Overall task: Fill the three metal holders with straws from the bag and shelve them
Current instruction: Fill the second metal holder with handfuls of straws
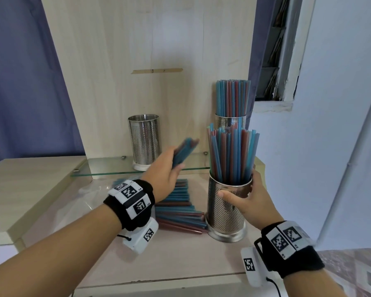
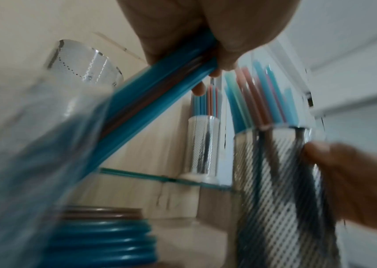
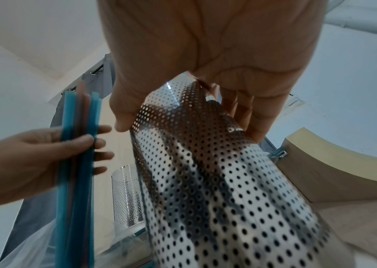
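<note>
Hands: left hand pinches a small bundle of straws, thumb over fingers; right hand wraps the near holder just under its rim, thumb across the front, steadying it on the bench. Key relation: the bundle sits left of the right hand and about level with the holder's mouth, long axis tilted up and to the right, top ends aimed toward the straws already standing there. The left hand is the nearer one to the loose straws lying on the clear bag directly below it. Judgement: next move needs the bundle swung upright, then dropped in over the rim. Beyond both hands, on the glass shelf: empty holder past the left, full holder past the right.
</note>
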A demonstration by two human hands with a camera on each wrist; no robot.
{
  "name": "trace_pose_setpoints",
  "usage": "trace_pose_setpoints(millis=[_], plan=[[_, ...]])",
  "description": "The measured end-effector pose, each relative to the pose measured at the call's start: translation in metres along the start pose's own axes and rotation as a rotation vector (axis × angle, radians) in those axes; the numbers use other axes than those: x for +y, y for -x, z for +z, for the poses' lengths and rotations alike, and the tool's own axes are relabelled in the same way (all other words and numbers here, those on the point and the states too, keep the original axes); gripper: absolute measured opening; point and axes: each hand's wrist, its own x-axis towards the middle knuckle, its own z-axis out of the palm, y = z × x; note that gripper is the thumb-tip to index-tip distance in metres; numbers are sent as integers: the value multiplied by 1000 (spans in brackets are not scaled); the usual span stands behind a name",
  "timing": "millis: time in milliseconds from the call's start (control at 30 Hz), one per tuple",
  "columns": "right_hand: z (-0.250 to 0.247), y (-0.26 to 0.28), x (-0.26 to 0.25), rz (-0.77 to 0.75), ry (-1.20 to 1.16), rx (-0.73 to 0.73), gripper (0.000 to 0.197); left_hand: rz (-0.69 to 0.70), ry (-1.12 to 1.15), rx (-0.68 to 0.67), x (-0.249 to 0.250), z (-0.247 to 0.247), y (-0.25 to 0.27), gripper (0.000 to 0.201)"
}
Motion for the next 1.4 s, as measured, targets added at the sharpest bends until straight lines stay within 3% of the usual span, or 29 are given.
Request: trace_pose_setpoints(millis=[167, 267, 367, 433, 500, 600, 767, 867, 967, 1000, 1067, 1133, 1233, 1333, 1400], plan=[[-3, 1, -10, -61, -17, -56, 97, 13, 187, 222, 30, -21, -14, 24], [-1, 8, -35, -320, 170, 70, 102, -8, 389, 250, 51, -34, -15, 14], [17, 28, -69, -507, 391, 176, 109, -25, 597, 176, 64, -42, -9, 13], [38, 41, -86, -576, 326, 73, 105, -20, 670, 88, 71, -42, -3, 22], [57, 45, -95, -532, 159, -55, 102, -31, 748, 28, 77, -39, 4, 21], [73, 47, -95, -432, 1, -35, 96, -83, 972, -30, 86, -35, 14, 13], [81, 60, -86, -386, -66, 31, 76, -65, 850, -116, 87, -29, 28, 23], [83, 64, -80, -320, -97, 10, 42, -104, 755, -149, 84, -21, 33, 37], [79, 62, -73, -316, -129, -13, 23, -63, 559, -136, 82, -20, 31, 25], [76, 61, -72, -304, -132, -42, 22, -37, 496, -166, 80, -20, 31, 30], [67, 60, -69, -246, -120, -104, 22, -36, 475, -234, 70, -22, 26, 72], [58, 58, -62, -207, -89, -134, 18, -153, 465, -253, 51, -25, 16, 93], [50, 53, -52, -159, -98, -155, 14, -260, 242, -241, 16, -23, 5, 65], [49, 50, -43, -108, -131, -182, 8, -159, -309, -344, -21, -15, 5, 30], [49, 50, -39, -86, -131, -202, 11, -92, -530, -466, -37, -10, 9, 23]])
